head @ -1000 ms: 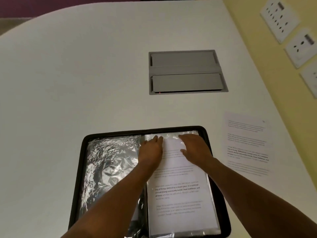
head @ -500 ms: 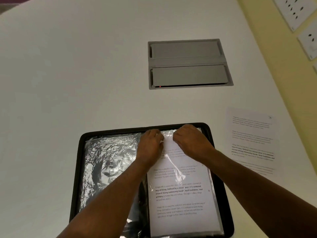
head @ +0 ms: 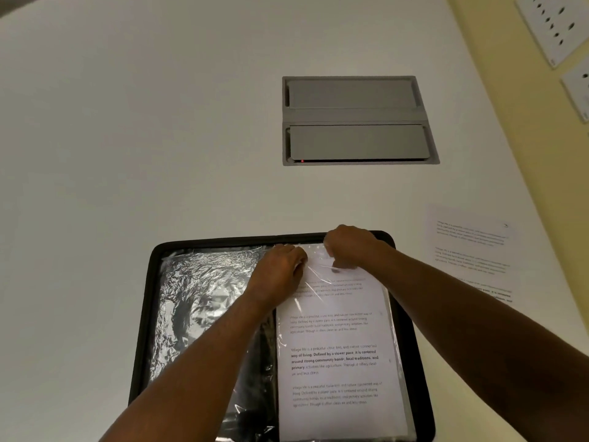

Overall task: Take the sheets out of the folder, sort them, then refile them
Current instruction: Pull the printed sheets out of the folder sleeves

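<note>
Over an open black folder (head: 145,330), the left hand (head: 280,269) and right hand (head: 349,247), fingers curled, pinch the far edge of a clear sleeve (head: 322,266) holding a printed sheet (head: 338,362), seemingly opening it; next, the sheet needs sliding out.

Both fists cover the sleeve's (head: 322,266) top edge, so whether the left hand (head: 280,272) and right hand (head: 349,247) pinch plastic or paper can't be told. The folder's (head: 411,362) near edge runs off the bottom of the frame. The loose sheet's (head: 471,247) print is too faint to read. Wall sockets (head: 548,23) are cropped at the right.
</note>
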